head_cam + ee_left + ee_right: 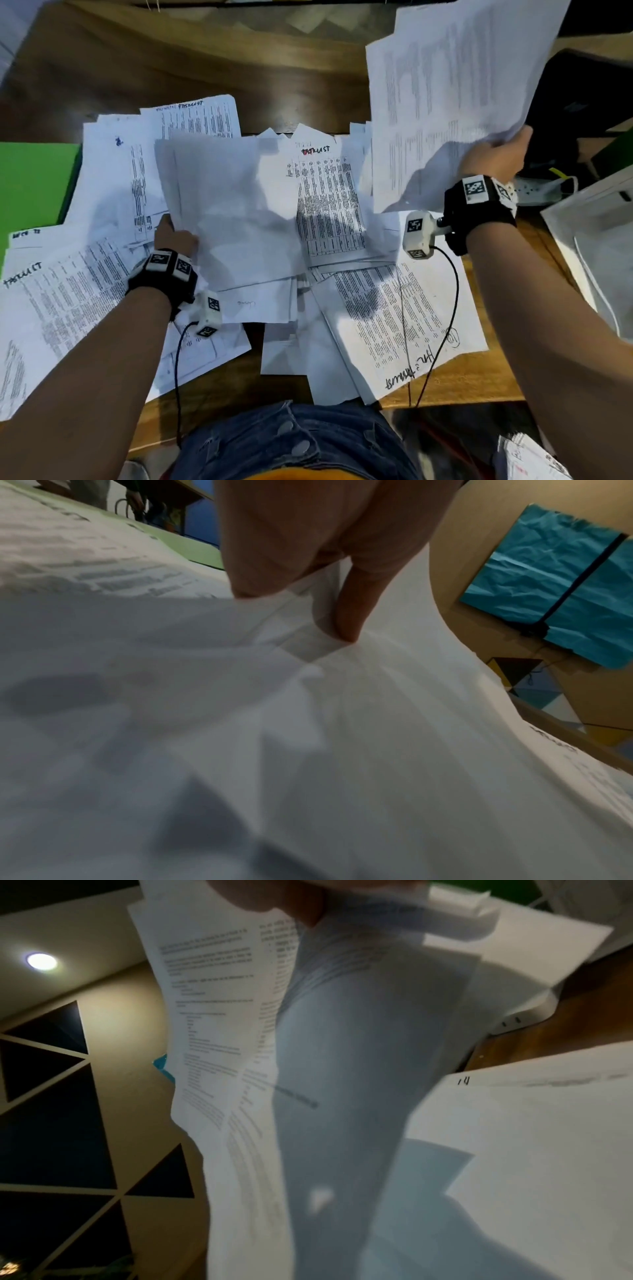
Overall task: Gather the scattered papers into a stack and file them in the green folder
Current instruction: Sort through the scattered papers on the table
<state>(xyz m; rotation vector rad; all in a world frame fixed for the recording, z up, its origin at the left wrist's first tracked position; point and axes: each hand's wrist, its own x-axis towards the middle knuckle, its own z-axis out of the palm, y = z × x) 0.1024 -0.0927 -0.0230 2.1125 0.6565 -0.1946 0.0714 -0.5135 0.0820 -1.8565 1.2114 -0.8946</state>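
Several printed white papers lie scattered and overlapping across the wooden table. My right hand grips a bundle of sheets by its lower right corner and holds it raised above the table's right side; the same bundle of sheets fills the right wrist view. My left hand pinches the left edge of a blank-faced sheet in the middle of the pile; thumb and finger close on that paper. The green folder lies at the far left, partly under papers.
A white tray or box stands at the right edge, with a white power strip and dark items behind it. Cables run from both wrist cameras down to my lap. More papers lie low on the right.
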